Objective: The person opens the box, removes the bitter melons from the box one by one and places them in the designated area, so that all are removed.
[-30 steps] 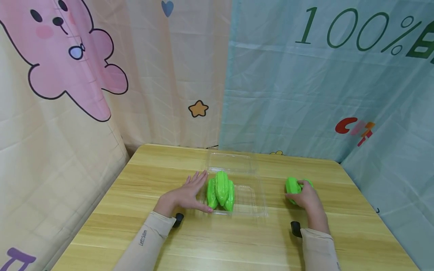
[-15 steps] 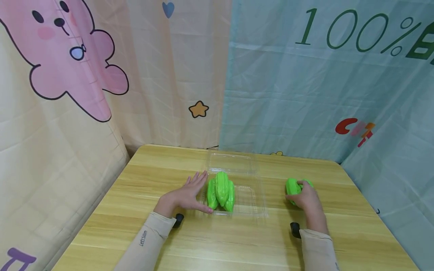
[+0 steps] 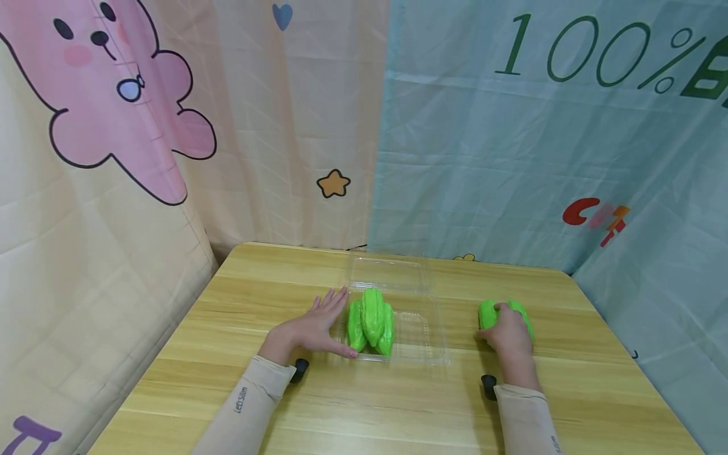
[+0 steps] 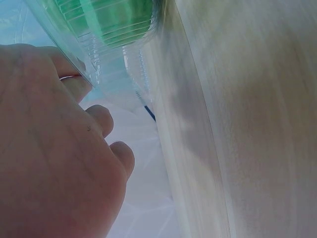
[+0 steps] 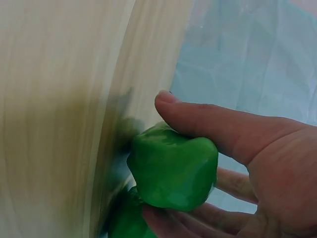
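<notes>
My left hand is spread along the left side of a clear plastic clamshell box, its thumb at the front rim. In the left wrist view some fingertips touch the box's rim. Inside its left half lie several bright green, ribbed star fruits, one on top of the others. To the right of the box, my right hand grips a green star fruit, thumb on one side and fingers on the other. Another star fruit lies right beside it, partly hidden by the fingers.
The box's lid is folded back flat toward the far edge of the wooden table. Printed curtains hang behind the table and at both sides. Bare tabletop shows between the box and the right hand.
My right hand has shifted slightly left over the right-hand star fruits, and more of the far one now shows. The left hand and the box stay where they were.
</notes>
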Demonstrator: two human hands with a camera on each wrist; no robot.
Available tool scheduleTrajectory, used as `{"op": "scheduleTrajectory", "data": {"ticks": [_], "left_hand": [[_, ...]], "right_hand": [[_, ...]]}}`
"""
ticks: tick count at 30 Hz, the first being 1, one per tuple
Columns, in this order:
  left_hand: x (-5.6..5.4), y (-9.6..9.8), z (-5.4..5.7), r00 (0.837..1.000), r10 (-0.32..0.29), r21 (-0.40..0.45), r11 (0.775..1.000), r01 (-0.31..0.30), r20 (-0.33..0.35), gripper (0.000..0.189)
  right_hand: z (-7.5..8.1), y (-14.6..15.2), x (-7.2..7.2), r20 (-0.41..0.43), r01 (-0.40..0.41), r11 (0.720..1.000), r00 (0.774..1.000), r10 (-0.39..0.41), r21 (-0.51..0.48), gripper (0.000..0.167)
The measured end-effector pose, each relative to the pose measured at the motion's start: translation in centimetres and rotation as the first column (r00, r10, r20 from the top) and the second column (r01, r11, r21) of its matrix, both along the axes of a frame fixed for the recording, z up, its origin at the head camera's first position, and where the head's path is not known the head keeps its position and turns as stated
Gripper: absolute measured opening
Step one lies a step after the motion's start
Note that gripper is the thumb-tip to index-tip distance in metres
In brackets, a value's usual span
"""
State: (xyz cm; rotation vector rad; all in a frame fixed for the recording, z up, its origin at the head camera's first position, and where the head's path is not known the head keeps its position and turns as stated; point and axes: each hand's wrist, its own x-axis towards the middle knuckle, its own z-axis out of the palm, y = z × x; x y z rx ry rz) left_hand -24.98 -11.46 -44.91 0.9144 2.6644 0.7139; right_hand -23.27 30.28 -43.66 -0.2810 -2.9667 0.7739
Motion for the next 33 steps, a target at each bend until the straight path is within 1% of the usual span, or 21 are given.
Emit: {"op": "scheduleTrajectory", "data": {"ticks": [8, 11, 14, 19, 24, 29, 33], "left_hand": [[-0.1, 0.0, -0.2, 1.0, -0.005, 0.011, 1.0, 0.005, -0.004, 0.133], [-0.2, 0.0, -0.2, 1.0, -0.004, 0.012, 1.0, 0.004, -0.003, 0.133], [-0.1, 0.1, -0.1, 1.0, -0.003, 0.006, 1.0, 0.003, -0.001, 0.133], [0.0, 0.1, 0.0, 1.0, -0.002, -0.003, 1.0, 0.002, 0.0, 0.133], [0.0, 0.0, 0.1, 1.0, -0.004, -0.007, 1.0, 0.004, -0.002, 0.133], [0.0, 0.0, 0.1, 1.0, -0.006, -0.006, 1.0, 0.006, 0.001, 0.132], [0.0, 0.0, 0.0, 1.0, -0.007, -0.002, 1.0, 0.007, 0.003, 0.132]], "right_hand": [[0.1, -0.4, 0.2, -0.045, 0.086, 0.996, 0.995, -0.085, 0.019, 0.078], [0.5, -0.4, 0.2, -0.076, 0.105, 0.994, 0.992, -0.106, -0.013, 0.078], [1.3, -0.6, 0.3, -0.1, 0.11, 0.992, 0.988, -0.116, -0.062, 0.082], [2.6, -0.7, 0.6, -0.1, 0.084, 0.986, 0.99, -0.098, -0.141, 0.09], [3.5, -1.0, 0.9, -0.092, 0.045, 0.975, 0.994, -0.067, -0.219, 0.096], [3.8, -1.1, 1.1, -0.098, 0.012, 0.95, 0.994, -0.045, -0.312, 0.1], [4.1, -1.3, 1.1, -0.095, -0.006, 0.925, 0.995, -0.033, -0.38, 0.104]]}}
